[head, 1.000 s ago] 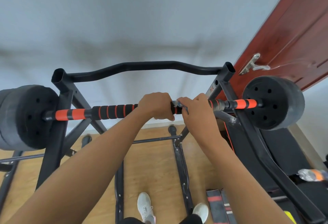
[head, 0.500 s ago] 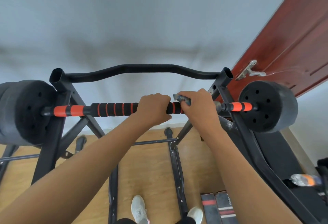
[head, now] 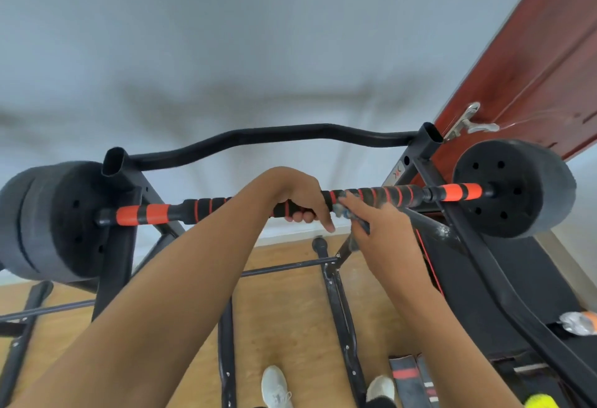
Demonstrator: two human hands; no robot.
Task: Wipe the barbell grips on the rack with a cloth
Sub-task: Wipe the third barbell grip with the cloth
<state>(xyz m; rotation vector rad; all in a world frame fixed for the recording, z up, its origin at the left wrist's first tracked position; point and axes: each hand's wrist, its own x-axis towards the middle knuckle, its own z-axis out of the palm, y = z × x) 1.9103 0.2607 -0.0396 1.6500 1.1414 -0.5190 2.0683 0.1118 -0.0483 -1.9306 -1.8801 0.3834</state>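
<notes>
A barbell (head: 381,195) with black and orange foam grips lies across a black rack (head: 122,246), with a dark weight plate at each end. My left hand (head: 297,196) grips the bar near its middle, index finger pointing down. My right hand (head: 376,223) is just below and to the right of it, off the bar, pinching a small grey-blue cloth (head: 342,209) against the bar's underside. Most of the cloth is hidden by my fingers.
The rack's curved top bar (head: 290,136) runs behind the barbell. A red-brown door (head: 533,78) with a metal handle stands at right. A black bench (head: 523,278) lies at lower right with a bottle (head: 578,322) on it. My white shoes (head: 274,386) stand on the wooden floor.
My right hand has come off the top of the bar and dropped below it with the cloth, uncovering the right grip. My left hand has stayed on the bar.
</notes>
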